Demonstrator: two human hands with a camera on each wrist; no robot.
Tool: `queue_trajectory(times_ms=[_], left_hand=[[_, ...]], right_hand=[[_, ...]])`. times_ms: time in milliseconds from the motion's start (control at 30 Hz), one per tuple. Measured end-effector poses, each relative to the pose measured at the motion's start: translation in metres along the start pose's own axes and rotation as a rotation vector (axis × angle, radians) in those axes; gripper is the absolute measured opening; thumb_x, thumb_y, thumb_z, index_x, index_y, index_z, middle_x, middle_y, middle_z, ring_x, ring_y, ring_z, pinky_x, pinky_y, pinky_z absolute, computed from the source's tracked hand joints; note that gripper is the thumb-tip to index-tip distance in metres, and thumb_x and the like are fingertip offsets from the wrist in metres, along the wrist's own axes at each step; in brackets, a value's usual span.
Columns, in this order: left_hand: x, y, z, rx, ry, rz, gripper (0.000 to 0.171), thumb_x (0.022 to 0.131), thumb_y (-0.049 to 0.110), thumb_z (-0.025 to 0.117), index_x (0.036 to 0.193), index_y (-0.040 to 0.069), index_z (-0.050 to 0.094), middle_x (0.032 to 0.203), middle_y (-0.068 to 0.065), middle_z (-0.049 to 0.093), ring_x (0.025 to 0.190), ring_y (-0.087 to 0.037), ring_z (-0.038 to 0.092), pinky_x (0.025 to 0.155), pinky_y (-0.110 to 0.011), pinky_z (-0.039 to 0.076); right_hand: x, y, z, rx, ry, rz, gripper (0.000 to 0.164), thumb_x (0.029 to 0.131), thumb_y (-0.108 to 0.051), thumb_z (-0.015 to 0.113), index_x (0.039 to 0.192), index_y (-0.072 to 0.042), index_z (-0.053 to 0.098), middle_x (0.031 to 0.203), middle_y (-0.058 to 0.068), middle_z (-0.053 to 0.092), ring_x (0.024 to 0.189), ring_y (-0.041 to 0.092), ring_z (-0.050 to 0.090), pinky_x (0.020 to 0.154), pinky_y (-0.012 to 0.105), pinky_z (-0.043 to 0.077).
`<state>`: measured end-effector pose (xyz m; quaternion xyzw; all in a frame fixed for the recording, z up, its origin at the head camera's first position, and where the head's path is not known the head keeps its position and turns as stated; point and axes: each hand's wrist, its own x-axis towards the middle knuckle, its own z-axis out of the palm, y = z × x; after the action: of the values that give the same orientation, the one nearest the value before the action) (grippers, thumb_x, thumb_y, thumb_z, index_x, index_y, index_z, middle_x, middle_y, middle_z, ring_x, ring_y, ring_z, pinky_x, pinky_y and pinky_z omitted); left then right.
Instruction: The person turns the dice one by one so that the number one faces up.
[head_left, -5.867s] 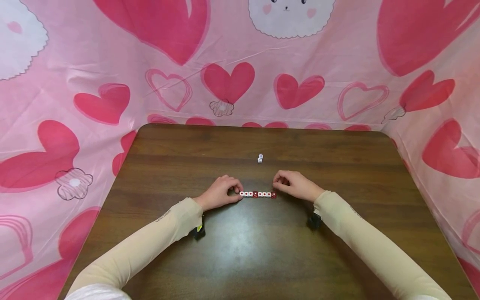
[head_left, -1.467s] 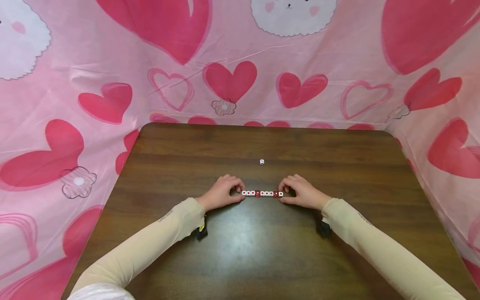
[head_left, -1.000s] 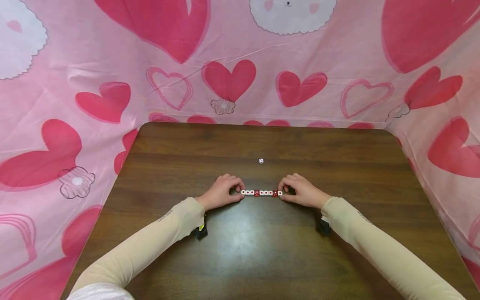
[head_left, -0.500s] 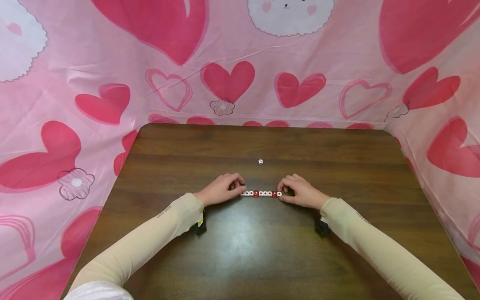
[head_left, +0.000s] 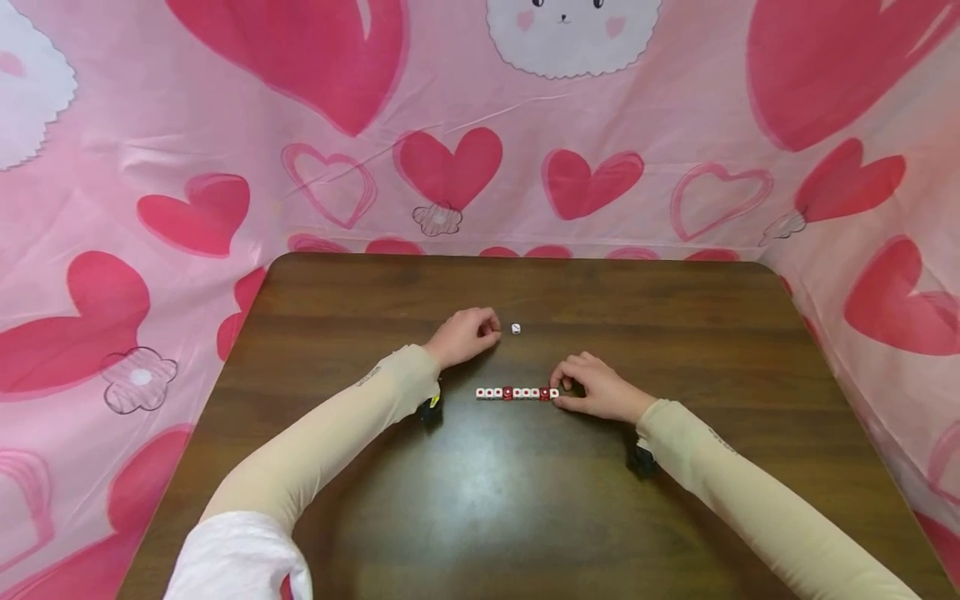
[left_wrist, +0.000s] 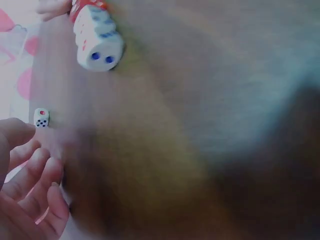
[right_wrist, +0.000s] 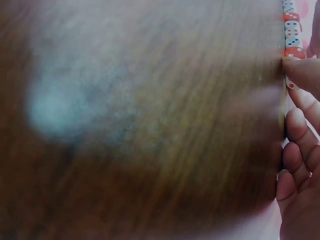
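Note:
A straight row of dice (head_left: 517,392), mostly white with two red ones in it, lies on the brown table. My right hand (head_left: 600,390) pinches the white die (head_left: 554,393) at the row's right end between thumb and fingers; in the right wrist view the thumb (right_wrist: 304,74) partly covers that die. Farther back lies a single white die (head_left: 516,329). My left hand (head_left: 464,336) is just left of it, fingers loosely bent and holding nothing. In the left wrist view a small gap shows between thumb tip and single die (left_wrist: 41,118), while the row's left end (left_wrist: 100,52) stands free.
The wooden table (head_left: 480,500) has rounded far corners. A pink cloth (head_left: 525,100) with hearts hangs around its back and sides. A dark band (head_left: 431,411) is on the left wrist and another (head_left: 642,460) on the right.
One of the two separate dice has joined the row's right end. My left hand has let go of the row's left end and moved back toward the remaining single die. My right hand stays put.

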<state>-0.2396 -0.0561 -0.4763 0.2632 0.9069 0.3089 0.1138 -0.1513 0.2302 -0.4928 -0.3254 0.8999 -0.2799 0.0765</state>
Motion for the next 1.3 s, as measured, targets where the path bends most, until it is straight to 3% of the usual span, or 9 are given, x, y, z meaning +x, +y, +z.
queue_trajectory(times_ms=[267,467,1000,1300], left_hand=[[0.024,0.008,0.001,0.031,0.01,-0.073,0.016,0.101,0.026,0.07,0.109,0.012,0.069,0.098,-0.002,0.069,0.089,-0.017,0.063,0.081,-0.037,0.051],[0.032,0.013,0.005,0.003,-0.009,-0.096,0.017,0.101,0.031,0.071,0.107,0.015,0.072,0.098,0.0,0.07,0.091,-0.017,0.064,0.081,-0.039,0.05],[0.025,0.014,0.007,-0.035,-0.046,-0.04,0.014,0.098,0.027,0.075,0.102,0.015,0.07,0.093,0.002,0.07,0.087,-0.014,0.063,0.083,-0.035,0.047],[0.018,0.015,0.007,-0.022,-0.071,-0.012,0.021,0.097,0.027,0.075,0.111,0.012,0.069,0.096,-0.001,0.068,0.088,-0.015,0.062,0.084,-0.035,0.049]], right_hand=[[0.002,-0.001,0.002,0.005,-0.021,0.024,0.018,0.091,-0.025,0.081,0.098,-0.022,0.066,0.084,-0.012,0.05,0.083,0.012,0.04,0.076,0.032,0.034],[0.002,-0.004,-0.002,0.031,-0.044,0.061,0.018,0.092,-0.027,0.08,0.101,-0.022,0.066,0.085,-0.012,0.05,0.084,0.013,0.041,0.076,0.033,0.034],[0.0,0.001,-0.002,0.025,-0.029,0.057,0.018,0.091,-0.026,0.081,0.101,-0.021,0.067,0.085,-0.012,0.05,0.082,0.012,0.04,0.075,0.031,0.033],[-0.001,-0.002,-0.001,0.009,-0.004,0.03,0.018,0.091,-0.026,0.081,0.099,-0.021,0.066,0.084,-0.012,0.05,0.081,0.011,0.039,0.075,0.031,0.033]])
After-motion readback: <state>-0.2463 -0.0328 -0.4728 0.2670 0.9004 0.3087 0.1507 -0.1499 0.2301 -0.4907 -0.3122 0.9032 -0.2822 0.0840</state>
